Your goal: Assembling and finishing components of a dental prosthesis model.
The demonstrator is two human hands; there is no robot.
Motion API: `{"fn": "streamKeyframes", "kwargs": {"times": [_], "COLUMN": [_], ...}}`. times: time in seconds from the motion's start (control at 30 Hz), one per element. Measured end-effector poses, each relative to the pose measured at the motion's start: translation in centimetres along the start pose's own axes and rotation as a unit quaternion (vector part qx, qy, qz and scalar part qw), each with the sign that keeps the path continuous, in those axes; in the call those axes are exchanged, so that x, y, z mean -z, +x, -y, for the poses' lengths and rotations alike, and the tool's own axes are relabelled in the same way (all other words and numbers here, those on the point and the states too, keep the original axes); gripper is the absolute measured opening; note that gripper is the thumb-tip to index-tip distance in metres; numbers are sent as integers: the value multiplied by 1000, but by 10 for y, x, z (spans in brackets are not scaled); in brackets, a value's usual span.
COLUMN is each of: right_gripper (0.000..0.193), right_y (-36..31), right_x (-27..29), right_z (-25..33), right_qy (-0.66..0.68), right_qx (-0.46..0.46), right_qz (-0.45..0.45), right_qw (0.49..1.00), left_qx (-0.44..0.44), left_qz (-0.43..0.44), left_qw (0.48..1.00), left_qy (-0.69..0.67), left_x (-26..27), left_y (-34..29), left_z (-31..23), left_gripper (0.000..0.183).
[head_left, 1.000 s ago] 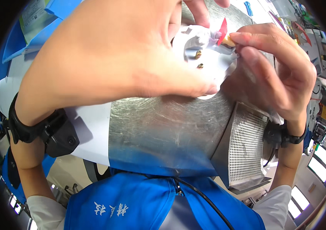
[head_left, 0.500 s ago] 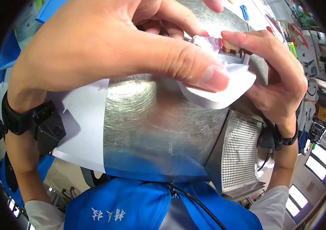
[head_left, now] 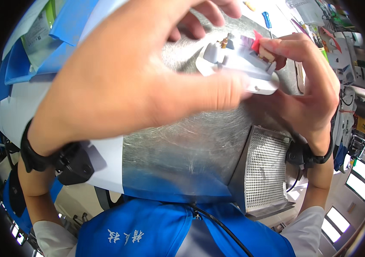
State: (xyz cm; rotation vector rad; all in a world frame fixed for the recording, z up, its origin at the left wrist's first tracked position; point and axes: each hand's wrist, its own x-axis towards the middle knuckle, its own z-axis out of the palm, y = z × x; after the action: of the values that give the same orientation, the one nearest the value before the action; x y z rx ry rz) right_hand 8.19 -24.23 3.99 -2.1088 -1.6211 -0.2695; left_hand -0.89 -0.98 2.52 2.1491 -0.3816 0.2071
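A white and grey dental model [head_left: 253, 79] is held above the metal worktop, tilted, with tooth shapes and a small gold-brown pin along its top. My right hand [head_left: 309, 81] is closed on its right end. That index finger presses against tooth-coloured pieces [head_left: 267, 54] beside a thin red sheet [head_left: 257, 42]; the right thumb is hidden. My left hand [head_left: 148, 81], slightly blurred, is spread over the model's left side with nothing gripped. Its thumb lies across the model's near edge, while the other fingers hang apart beyond it; whether the thumb touches is unclear.
A scratched metal plate [head_left: 178, 158] covers the worktop, with a perforated metal tray [head_left: 268, 171] at its near right. White paper [head_left: 109, 165] and blue folded sheets [head_left: 73, 21] are on the left. A blue-handled screwdriver [head_left: 267, 19] lies at the far right.
My left hand has loosened from the model, its fingers spreading away. The model now tips differently, showing more of its top. My right hand keeps its hold.
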Motion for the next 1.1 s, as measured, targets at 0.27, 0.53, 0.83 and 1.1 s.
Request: {"fn": "streamKeyframes", "kwargs": {"times": [0.27, 0.53, 0.83, 1.1], "right_gripper": [53, 47, 28, 26], "right_y": [1, 8, 6, 6], "right_x": [24, 5, 8, 0], "right_z": [6, -10, -2, -10], "right_qy": [149, 184, 104, 115], "right_qx": [-91, -49, -89, -23], "right_qz": [80, 93, 79, 59], "right_qw": [981, 977, 987, 991], "left_qx": [-49, -58, -90, -128], "left_qz": [143, 7, 18, -7], "left_qw": [983, 998, 996, 990], "left_qy": [-108, -17, 20, 57], "left_x": [29, 23, 11, 0], "left_y": [11, -6, -6, -10], "left_z": [36, -6, -10, 4], "left_gripper": [78, 35, 27, 19]}}
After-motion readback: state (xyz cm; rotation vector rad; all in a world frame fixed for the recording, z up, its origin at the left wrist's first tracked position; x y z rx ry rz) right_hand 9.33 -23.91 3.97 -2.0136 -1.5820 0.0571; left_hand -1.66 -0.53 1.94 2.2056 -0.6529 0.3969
